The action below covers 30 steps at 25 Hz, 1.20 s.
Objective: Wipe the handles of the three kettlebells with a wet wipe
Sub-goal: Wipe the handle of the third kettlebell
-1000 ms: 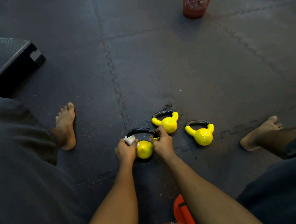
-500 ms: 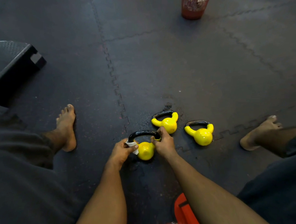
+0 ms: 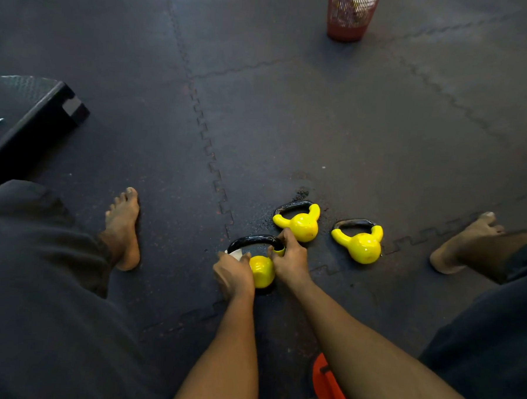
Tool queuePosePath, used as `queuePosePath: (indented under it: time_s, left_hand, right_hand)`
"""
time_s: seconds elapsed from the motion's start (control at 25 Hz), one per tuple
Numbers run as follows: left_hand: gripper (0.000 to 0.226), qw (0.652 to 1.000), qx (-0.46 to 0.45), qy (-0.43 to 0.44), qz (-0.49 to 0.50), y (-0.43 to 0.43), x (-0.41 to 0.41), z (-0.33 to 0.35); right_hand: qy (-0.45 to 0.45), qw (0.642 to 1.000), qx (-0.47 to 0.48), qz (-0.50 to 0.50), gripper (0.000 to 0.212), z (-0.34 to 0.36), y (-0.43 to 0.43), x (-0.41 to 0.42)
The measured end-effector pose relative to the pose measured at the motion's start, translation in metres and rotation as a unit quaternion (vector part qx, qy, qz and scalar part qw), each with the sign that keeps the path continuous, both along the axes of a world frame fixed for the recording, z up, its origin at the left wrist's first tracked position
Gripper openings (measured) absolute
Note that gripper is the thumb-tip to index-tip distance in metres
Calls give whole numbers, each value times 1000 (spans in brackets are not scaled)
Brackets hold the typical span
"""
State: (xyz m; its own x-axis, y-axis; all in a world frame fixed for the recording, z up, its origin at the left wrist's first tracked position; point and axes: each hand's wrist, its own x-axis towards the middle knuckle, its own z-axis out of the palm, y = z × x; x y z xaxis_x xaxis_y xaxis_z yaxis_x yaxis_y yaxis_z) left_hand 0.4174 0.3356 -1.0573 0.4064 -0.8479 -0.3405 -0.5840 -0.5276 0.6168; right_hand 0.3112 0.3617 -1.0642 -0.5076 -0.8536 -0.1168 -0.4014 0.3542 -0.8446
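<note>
Pinched wet wipe point(image 3: 236, 254) in left hand point(image 3: 233, 275) at left end of nearest kettlebell's handle point(image 3: 254, 241); right hand point(image 3: 290, 261) clamped on right end, mid-mat. Best dragged along the whole arch, steadying firmly.

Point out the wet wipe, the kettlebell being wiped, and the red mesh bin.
wet wipe point(image 3: 236, 254), head view, white corner showing above the left hand.
nearest kettlebell point(image 3: 262, 271), head view, yellow body.
red mesh bin point(image 3: 346, 29), head view, lower wall.
</note>
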Motion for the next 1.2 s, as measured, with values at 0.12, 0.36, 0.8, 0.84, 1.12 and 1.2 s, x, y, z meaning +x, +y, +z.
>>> queuePosePath:
  time_s: [0.12,0.36,0.8,0.84,1.12,1.2]
  left_hand:
    - [34,997,-83,2,-4,8,3,1]
    - [25,960,-237,-93,-119,14,12,1]
    - [27,817,-320,-284,-386,4,32,1]
    - [24,810,-315,-295,-396,4,32,3]
    - [41,790,-195,-390,-431,21,35,2]
    - [45,788,-157,-406,-436,20,34,2]
  right_hand:
    - [-13,1000,15,-22,21,0,-3,-2]
    - [-22,999,42,4,23,1,-17,-2]
    - [-34,998,59,11,22,0,-18,-6]
    - [-36,998,58,10,23,0,-17,-6]
    - [-58,997,49,-3,27,-2,-17,-7]
    - [-55,997,46,6,25,-3,-19,-7]
